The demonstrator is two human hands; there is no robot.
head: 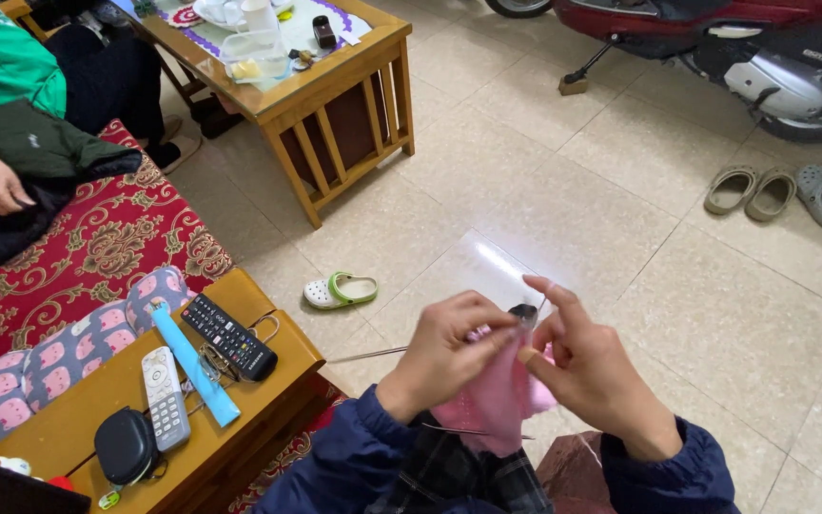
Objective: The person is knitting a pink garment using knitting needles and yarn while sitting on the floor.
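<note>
The person is sitting with both hands raised in front of the lap, working on a piece of pink knitting (pixel 499 392) that is hanging between them above the tiled floor (pixel 620 238). The left hand (pixel 449 352) is curling closed around the upper left edge of the knitting, its fingertips pinching the fabric near the top. The right hand (pixel 587 366) is gripping the right side of the same piece, with the index finger lifted and stretched up, and the thumb pressing against the pink fabric. A thin metal knitting needle (pixel 365 355) is sticking out to the left from behind the left hand, and a second needle (pixel 473 432) is poking across the lower part of the knitting. To the left, a wooden counter (pixel 283 338) is carrying a black remote control (pixel 230 336), a white remote control (pixel 165 398), a light blue strip (pixel 194 365) and a black case (pixel 126 445). Beyond it, a red patterned cushion (pixel 107 247) is lying under another person's hand (pixel 0 187). A small white and green sandal (pixel 340 290) is lying on the floor just beyond the hands.
</note>
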